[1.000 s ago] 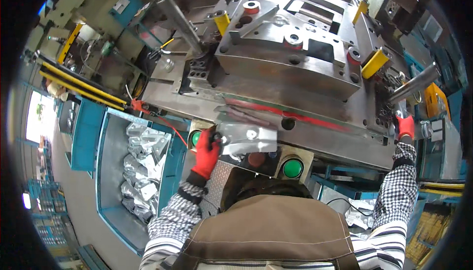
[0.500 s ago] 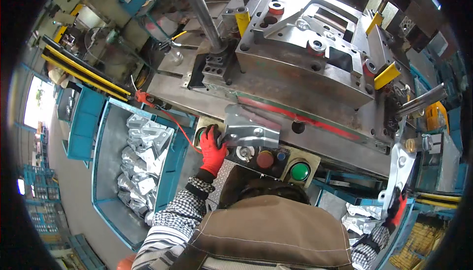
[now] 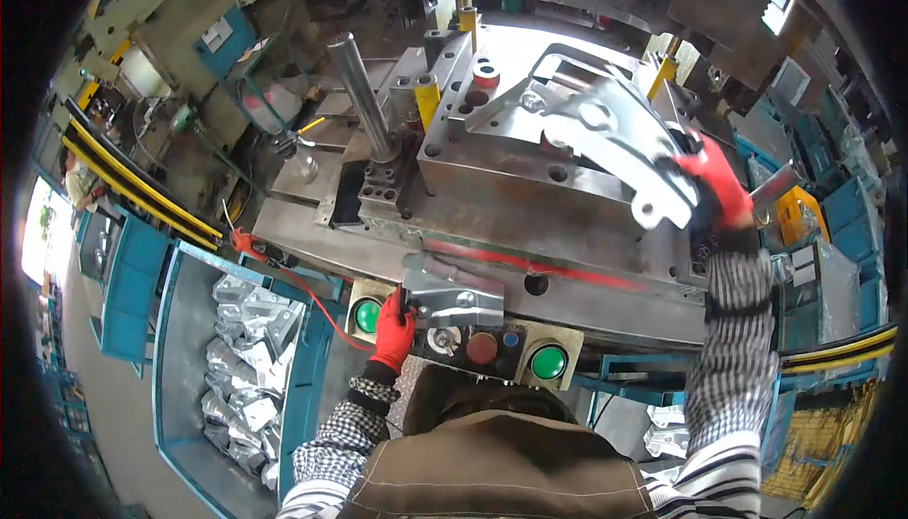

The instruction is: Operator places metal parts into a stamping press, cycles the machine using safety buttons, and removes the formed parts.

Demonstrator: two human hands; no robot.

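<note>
My right hand (image 3: 714,181), in a red and black glove, is closed on one end of a flat stamped metal part (image 3: 615,136). I hold this part tilted over the die (image 3: 549,193) of the press, partly hiding the die's top face. It is smeared by motion, so I cannot tell whether it touches the die. My left hand (image 3: 392,330), gloved alike, grips the left end of a smaller bent metal bracket (image 3: 463,299). That bracket is at the die's front edge, just above the control panel (image 3: 454,356), beside a green button (image 3: 367,315).
A blue-edged bin (image 3: 170,349) of shiny metal parts stands at my left. More metal parts (image 3: 667,431) lie low at the right. A steel guide post (image 3: 364,98) rises left of the die, near yellow posts (image 3: 427,101). Another green button (image 3: 548,362) sits on the panel's right.
My right hand has carried the flat metal part up from the lower right to above the die. My left hand stays on the bracket by the panel. The whole view has shifted.
</note>
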